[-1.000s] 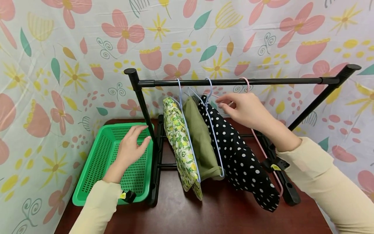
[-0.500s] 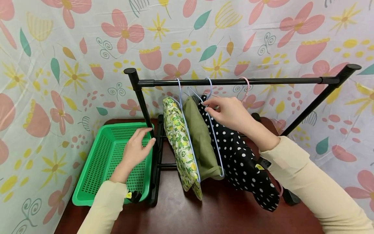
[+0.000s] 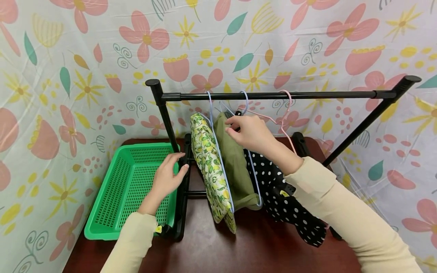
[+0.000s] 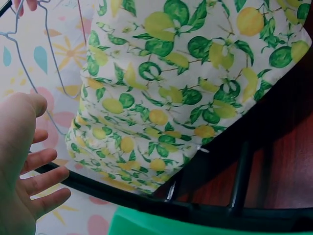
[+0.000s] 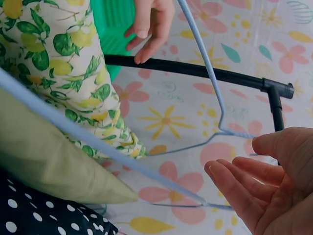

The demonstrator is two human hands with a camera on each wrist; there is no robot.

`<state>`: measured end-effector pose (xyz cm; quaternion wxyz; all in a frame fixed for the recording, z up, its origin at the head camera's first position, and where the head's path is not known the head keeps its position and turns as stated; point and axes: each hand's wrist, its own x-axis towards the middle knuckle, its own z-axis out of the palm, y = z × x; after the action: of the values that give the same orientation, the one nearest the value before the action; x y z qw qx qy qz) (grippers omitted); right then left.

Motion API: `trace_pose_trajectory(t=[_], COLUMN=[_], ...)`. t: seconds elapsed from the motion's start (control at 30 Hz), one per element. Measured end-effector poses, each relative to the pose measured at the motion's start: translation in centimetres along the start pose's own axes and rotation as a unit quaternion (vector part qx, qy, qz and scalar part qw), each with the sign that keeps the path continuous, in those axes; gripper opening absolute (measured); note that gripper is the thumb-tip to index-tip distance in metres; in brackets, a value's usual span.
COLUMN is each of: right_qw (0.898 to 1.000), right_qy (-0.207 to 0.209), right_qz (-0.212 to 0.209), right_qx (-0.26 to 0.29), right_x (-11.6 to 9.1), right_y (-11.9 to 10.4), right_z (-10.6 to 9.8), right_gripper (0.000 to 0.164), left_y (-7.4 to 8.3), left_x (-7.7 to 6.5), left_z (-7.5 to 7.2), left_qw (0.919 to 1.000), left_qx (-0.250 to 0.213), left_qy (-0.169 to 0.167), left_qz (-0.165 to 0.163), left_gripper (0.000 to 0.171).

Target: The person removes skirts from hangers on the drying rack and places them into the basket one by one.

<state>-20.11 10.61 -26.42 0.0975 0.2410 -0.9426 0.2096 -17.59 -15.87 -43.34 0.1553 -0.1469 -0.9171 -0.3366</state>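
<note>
Head view: left hand loosely spread, empty, by the green basket at the desk's left edge; right hand relaxed, thumb parted, empty, near the hanging olive garment.

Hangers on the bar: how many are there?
3: the left blue hanger by the lemon cloth, the middle blue hanger by the green cloth, and the pink hanger at right. The bar shows along its length, so likely none is hidden.

Left sleeve, right sleeve: pale cream, long, wide-cuffed. Left wrist camera, right wrist camera: small, black, yellow-labelled. Left hand, right hand: bare.
</note>
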Motion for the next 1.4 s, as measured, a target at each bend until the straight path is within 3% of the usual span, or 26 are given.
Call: trace_pose_trajectory(t=[0.37,1.03,1.4], right_qw=[1.0,0.995,0.996], right_qy=[-0.019,-0.066,-0.062], right_qz=[0.012,0.071,0.064], right_qx=[-0.003,-0.001,-0.022], right_x=[1.2,3.4,4.0], right_y=[-0.9,-1.7,-1.9], right_z=[1.2,2.9,3.7], right_gripper=[0.027,0.036,0.028], left_y=[0.2,-1.1,-1.8], left_x=[-0.5,-0.7,-0.8], left_z=[1.7,3.1,4.0], left_qw=[0.999,0.998,0.9966], left_qx=[-0.012,-0.027,-0.036], left_qy=[-0.024,-0.024,-0.028], left_qz=[-0.036,-0.052,-0.069], left_gripper=[0.042,0.042,0.041])
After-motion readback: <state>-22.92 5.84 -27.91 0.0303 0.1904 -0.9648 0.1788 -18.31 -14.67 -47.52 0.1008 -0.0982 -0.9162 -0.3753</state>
